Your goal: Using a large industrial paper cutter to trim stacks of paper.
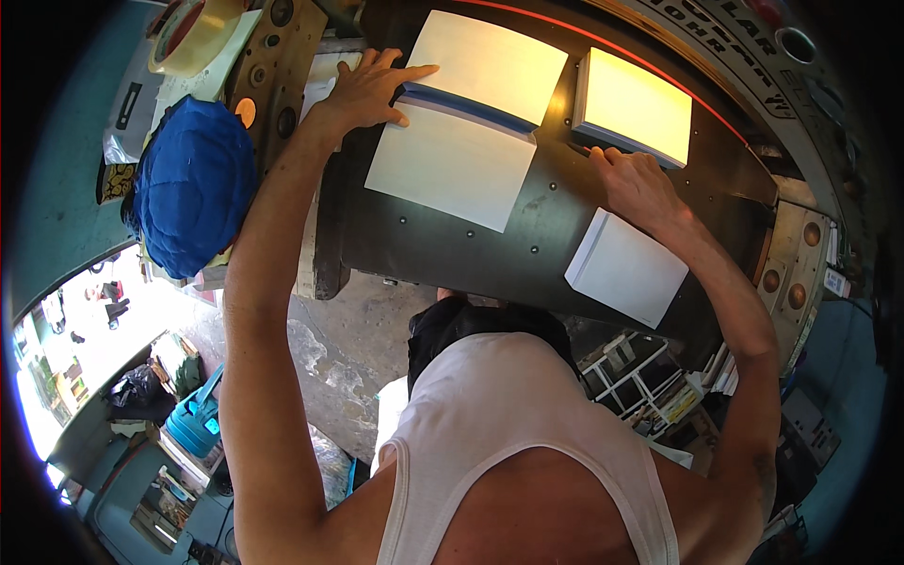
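On the dark metal table (452, 252), an upper block of white paper (490, 64) and a lower white sheet or block (452, 165) lie on either side of a blue strip (471, 108). My left hand (369, 92) rests at the left end of this strip, fingers spread, touching the paper edges. My right hand (638, 186) is beside a thick stack of white paper (633, 105), its fingers curled round something thin and dark whose tip points left; the kind is too small to make out. Below my right wrist sits a smaller white paper stack (629, 268).
At the left are a blue cloth bundle (193, 186), a roll of tape (191, 42) and a worn panel with round knobs (268, 71). A machine frame with lettering (697, 47) bounds the far side. A white wire rack (636, 377) stands below the table's right front edge.
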Available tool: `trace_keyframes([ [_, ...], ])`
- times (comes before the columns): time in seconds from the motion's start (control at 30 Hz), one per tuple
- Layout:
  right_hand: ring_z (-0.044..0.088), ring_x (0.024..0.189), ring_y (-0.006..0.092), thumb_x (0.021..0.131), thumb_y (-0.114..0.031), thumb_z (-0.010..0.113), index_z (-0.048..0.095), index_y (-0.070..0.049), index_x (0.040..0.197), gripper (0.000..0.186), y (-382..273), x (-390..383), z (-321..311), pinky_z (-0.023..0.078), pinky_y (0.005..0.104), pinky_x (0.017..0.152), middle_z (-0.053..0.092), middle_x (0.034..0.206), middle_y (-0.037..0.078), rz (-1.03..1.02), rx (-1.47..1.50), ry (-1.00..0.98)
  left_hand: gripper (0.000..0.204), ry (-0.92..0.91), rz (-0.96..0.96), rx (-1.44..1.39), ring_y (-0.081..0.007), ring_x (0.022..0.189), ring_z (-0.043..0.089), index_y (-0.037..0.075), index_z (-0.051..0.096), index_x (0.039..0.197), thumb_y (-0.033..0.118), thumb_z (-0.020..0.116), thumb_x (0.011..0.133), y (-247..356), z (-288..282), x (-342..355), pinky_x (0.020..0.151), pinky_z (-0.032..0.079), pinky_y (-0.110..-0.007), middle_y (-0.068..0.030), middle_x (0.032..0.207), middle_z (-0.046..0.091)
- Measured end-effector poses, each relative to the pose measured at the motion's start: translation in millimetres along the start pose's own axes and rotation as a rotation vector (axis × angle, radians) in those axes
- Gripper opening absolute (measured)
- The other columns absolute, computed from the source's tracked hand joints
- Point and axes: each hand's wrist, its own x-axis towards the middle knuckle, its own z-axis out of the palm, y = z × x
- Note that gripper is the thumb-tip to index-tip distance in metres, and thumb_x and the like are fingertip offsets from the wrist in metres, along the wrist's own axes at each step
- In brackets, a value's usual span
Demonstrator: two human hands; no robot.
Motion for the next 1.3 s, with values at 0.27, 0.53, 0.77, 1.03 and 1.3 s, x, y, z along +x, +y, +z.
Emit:
trace_keyframes([
  [0.27, 0.070, 0.065, 0.0311, 0.081, 0.000, 0.057, 0.061, 0.005, 0.104, 0.024, -55.0, 94.9, 5.3, 0.058, 0.0389, 0.059, 0.068, 0.081, 0.017, -0.038, 0.138, 0.304, 0.097, -0.021, 0.002, -0.003, -0.0298, 0.146, 0.026, 0.051, 0.040, 0.145, 0.031, 0.089, 0.064, 5.0, -5.7, -0.8, 0.110, 0.028, -0.069, -0.0101, 0.157, 0.032],
  [0.53, 0.071, 0.069, 0.0329, 0.090, -0.006, 0.053, 0.060, 0.006, 0.100, 0.017, -77.9, 176.2, 19.3, 0.059, 0.0402, 0.062, 0.068, 0.076, 0.018, -0.122, 0.138, 0.331, 0.098, -0.032, -0.004, 0.008, -0.0293, 0.144, 0.028, 0.050, 0.038, 0.146, 0.029, 0.090, 0.066, 5.8, -6.9, -4.8, 0.110, 0.029, -0.069, -0.0086, 0.155, 0.034],
  [0.77, 0.072, 0.072, 0.0343, 0.086, -0.004, 0.057, 0.064, 0.004, 0.090, 0.012, -71.8, 174.9, 11.7, 0.060, 0.0415, 0.066, 0.070, 0.080, 0.020, -0.156, 0.112, 0.240, 0.098, -0.009, -0.003, 0.004, -0.0291, 0.143, 0.030, 0.050, 0.038, 0.147, 0.031, 0.090, 0.066, 3.2, -2.0, -1.9, 0.110, 0.030, -0.069, -0.0093, 0.154, 0.037],
  [1.03, 0.071, 0.071, 0.0343, 0.079, 0.000, 0.059, 0.065, 0.003, 0.090, 0.013, -31.3, 88.2, 11.5, 0.059, 0.0416, 0.065, 0.070, 0.079, 0.020, -0.116, 0.053, 0.083, 0.098, -0.019, -0.011, 0.009, -0.0305, 0.145, 0.028, 0.051, 0.038, 0.146, 0.032, 0.090, 0.065, 3.1, -0.1, -3.0, 0.110, 0.031, -0.067, -0.0103, 0.156, 0.034],
  [1.3, 0.070, 0.076, 0.0340, 0.079, 0.004, 0.057, 0.061, 0.003, 0.097, 0.019, -2.9, 16.9, 11.0, 0.057, 0.0444, 0.067, 0.069, 0.084, 0.020, 0.018, 0.065, -0.012, 0.099, -0.050, 0.003, -0.031, -0.0301, 0.146, 0.028, 0.052, 0.038, 0.146, 0.030, 0.089, 0.064, 1.1, -3.7, 0.6, 0.111, 0.030, -0.067, -0.0109, 0.156, 0.035],
])
